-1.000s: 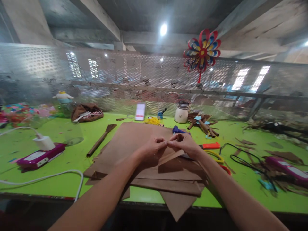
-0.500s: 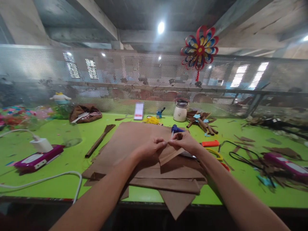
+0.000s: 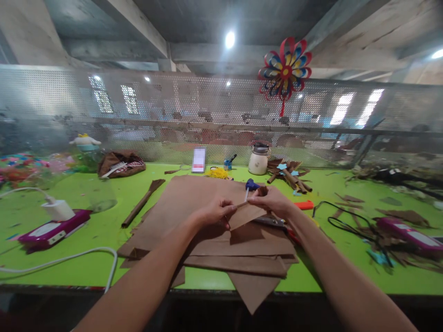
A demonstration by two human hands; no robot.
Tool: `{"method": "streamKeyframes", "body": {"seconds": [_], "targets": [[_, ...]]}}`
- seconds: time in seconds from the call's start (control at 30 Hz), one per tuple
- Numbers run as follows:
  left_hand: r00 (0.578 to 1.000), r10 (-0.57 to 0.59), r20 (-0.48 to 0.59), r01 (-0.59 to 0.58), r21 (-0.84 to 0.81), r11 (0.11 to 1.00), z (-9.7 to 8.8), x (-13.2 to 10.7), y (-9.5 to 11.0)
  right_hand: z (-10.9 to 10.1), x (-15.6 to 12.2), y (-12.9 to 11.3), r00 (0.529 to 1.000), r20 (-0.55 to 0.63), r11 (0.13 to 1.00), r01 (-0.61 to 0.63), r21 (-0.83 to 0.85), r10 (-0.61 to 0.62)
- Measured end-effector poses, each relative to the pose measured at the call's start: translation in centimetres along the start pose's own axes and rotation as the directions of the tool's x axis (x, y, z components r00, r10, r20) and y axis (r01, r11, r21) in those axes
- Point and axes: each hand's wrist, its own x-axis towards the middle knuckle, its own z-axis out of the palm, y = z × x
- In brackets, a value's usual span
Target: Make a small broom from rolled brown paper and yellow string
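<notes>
Both my hands meet over a stack of brown paper sheets [image 3: 194,203] on the green table [image 3: 104,230]. My left hand [image 3: 214,213] pinches the near edge of a small brown paper piece [image 3: 246,214]. My right hand [image 3: 273,201] is closed on the same piece at its far end, where the paper is curled into a roll. The piece hangs just above the stack. Scissors [image 3: 273,222] lie under my right wrist.
A blue glue gun [image 3: 251,185], an orange cutter [image 3: 305,205], a white jar [image 3: 259,161], a bundle of paper rolls [image 3: 292,177] and a black cable [image 3: 342,223] lie right of the stack. A magenta device with charger [image 3: 51,228] and white cable [image 3: 86,253] sit at left. A mesh wall stands behind.
My hands have shifted slightly apart; the left hand slid down along the paper piece's edge while the right keeps the rolled end. The view has drifted a little.
</notes>
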Motion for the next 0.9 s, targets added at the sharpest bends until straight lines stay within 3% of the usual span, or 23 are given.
{"method": "streamKeyframes", "body": {"seconds": [0.53,0.8,0.9], "targets": [[0.999,-0.003,-0.034,0.003,-0.002,1.0,-1.1,-0.1,-0.2,-0.4,-0.3,-0.6,0.998,0.056,1.0,-0.024,-0.012,0.025],[0.993,-0.024,0.113,0.045,-0.184,0.982,-1.7,-0.2,-0.2,-0.6,-0.3,-0.4,0.999,0.046,0.999,0.007,-0.031,-0.005],[0.995,-0.043,0.091,0.062,-0.215,0.975,-1.6,-0.5,0.0,-0.4,-0.3,-0.4,0.999,0.042,0.999,0.028,-0.034,-0.026]]}}
